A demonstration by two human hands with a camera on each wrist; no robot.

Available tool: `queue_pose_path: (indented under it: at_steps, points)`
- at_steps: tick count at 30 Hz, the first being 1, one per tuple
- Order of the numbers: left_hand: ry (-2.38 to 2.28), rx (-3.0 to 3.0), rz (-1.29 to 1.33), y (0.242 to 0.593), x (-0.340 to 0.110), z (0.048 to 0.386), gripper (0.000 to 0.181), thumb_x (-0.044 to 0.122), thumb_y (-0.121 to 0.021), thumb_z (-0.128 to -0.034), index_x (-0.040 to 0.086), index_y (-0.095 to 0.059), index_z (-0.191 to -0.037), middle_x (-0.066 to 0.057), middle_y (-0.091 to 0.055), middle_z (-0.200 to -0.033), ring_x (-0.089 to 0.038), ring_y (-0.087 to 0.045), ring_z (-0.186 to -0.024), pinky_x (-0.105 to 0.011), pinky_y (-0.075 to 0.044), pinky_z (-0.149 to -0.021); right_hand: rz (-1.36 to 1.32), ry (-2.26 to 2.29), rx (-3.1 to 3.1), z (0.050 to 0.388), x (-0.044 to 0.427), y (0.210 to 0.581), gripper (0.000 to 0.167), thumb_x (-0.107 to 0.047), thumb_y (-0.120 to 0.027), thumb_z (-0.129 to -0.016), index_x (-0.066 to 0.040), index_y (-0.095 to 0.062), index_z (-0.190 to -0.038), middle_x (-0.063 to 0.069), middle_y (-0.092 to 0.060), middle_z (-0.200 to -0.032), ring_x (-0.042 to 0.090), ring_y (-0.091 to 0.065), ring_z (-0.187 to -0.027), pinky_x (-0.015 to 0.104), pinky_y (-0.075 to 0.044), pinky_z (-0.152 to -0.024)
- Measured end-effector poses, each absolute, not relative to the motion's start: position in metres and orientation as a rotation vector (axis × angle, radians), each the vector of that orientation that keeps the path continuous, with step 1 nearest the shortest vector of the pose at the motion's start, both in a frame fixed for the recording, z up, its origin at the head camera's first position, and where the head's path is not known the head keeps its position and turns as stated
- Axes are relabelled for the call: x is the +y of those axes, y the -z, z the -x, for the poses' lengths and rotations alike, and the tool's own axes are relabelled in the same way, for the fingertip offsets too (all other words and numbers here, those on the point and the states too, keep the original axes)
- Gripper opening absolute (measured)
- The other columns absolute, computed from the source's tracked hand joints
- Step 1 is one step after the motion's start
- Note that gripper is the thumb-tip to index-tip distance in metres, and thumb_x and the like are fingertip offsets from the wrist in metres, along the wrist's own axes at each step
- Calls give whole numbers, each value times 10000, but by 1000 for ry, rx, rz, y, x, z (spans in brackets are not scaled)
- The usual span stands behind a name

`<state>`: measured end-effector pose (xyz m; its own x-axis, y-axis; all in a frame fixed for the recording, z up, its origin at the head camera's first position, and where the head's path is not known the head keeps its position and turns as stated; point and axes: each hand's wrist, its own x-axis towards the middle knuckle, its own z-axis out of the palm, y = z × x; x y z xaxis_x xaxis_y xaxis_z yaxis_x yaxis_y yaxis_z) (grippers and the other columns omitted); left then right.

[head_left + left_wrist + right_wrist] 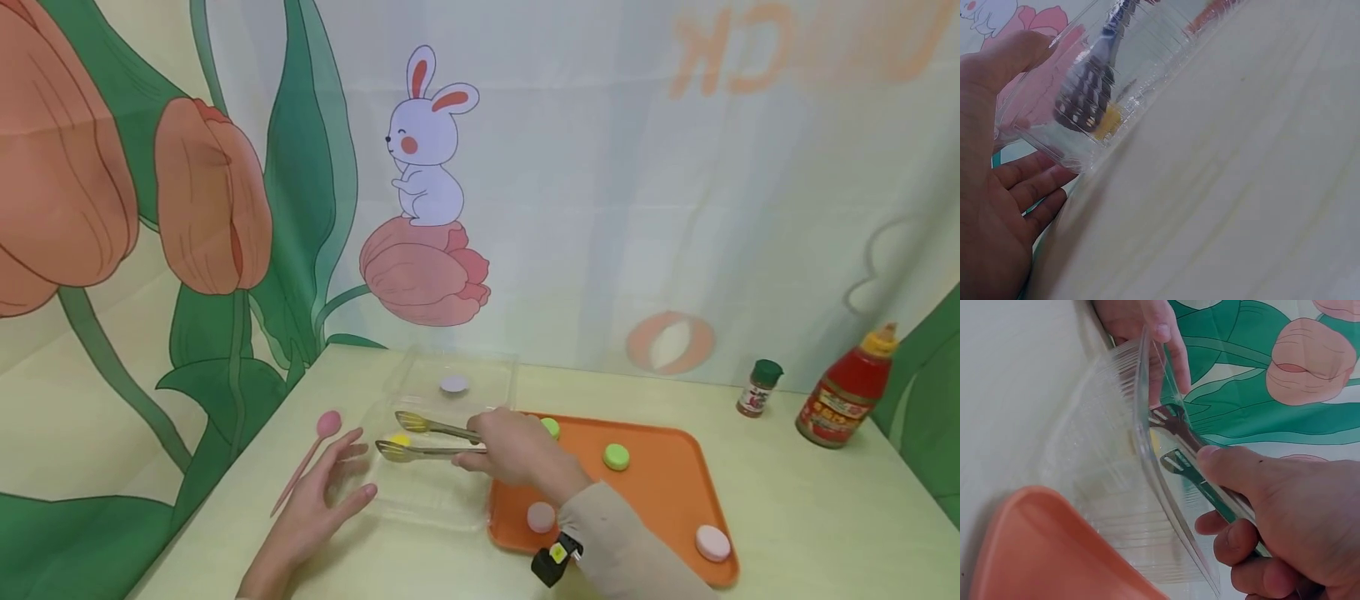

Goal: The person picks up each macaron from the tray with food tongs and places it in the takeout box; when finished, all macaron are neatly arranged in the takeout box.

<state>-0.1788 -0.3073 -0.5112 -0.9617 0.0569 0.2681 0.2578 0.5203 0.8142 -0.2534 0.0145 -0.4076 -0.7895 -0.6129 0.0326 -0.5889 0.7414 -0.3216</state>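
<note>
Tulip-printed fabric (570,208) backs the desk (795,517), where the right hand (517,446) grips parted tongs (442,452) over a clear container (431,504), the left hand (315,500) loosely spread beside it.

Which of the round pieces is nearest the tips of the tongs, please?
The yellow piece in the clear container; it is the only yellow one, and the others lie farther off.
</note>
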Motion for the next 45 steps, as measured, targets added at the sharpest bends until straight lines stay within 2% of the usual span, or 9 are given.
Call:
queue_pose_path:
  at_steps: [6,13,17,22,25,30,35,45]
  points:
    - [1432,-2562,260,511,-307,178,789,261,-833,-1029,168,-423,-1697,-124,-652,-1556,-337,-649,-1423,-153,-415,-1153,990,647,2857,248,27,402,341,-471,-810,-1025,-143,-717,-1031,-74,-588,-750,102,-515,-624,284,-406,-544]
    - [1427,-2571,246,509,-306,179,792,274,-830,-1032,178,-417,-1701,-122,-642,-1567,-325,-648,-1426,-187,-425,-1172,887,928,2821,238,52,376,462,-528,-773,-1039,-105,-718,-1216,-60,-453,-674,91,-414,-546,287,-319,-526]
    - [1423,-2571,249,508,-307,180,786,276,-828,-1034,200,-419,-1701,-110,-645,-1563,-314,-652,-1422,-164,-413,-1163,830,1035,2840,232,73,362,442,-536,-777,-1034,-147,-698,-1228,-84,-368,-630,83,-347,-501,279,-294,-510]
    - [1425,-2584,235,507,-307,178,783,290,-823,-1040,236,-411,-1705,-107,-636,-1578,-312,-647,-1430,-178,-423,-1161,769,1120,2922,226,102,355,473,-540,-799,-1015,-169,-691,-1288,-100,-538,-626,79,-486,-524,277,-367,-504]
    - [1427,-2591,216,507,-306,176,782,291,-819,-1043,234,-406,-1705,-109,-626,-1588,-313,-647,-1429,-194,-438,-1154,746,1195,2934,222,120,354,526,-548,-797,-1013,-144,-683,-1330,-65,-576,-659,96,-530,-547,286,-410,-518]
    - [1431,-2593,232,505,-305,179,783,290,-815,-1047,236,-398,-1708,-116,-619,-1594,-321,-644,-1433,-150,-407,-1140,701,1268,2990,213,157,352,524,-515,-784,-1035,-110,-668,-1346,-29,-519,-674,114,-518,-538,293,-444,-524]
    - [1432,-2586,252,505,-304,180,797,287,-814,-1047,218,-388,-1716,-125,-622,-1592,-333,-644,-1432,-78,-349,-1114,604,1166,3134,207,191,352,514,-508,-758,-1058,-102,-651,-1353,-23,-502,-690,132,-498,-565,293,-412,-540]
    - [1475,-2584,254,506,-304,178,798,262,-806,-1053,190,-376,-1721,-146,-603,-1606,-356,-634,-1438,-66,-358,-1097,367,1064,3194,193,248,369,541,-542,-698,-1088,-98,-621,-1388,10,-549,-733,184,-550,-662,315,-439,-580]
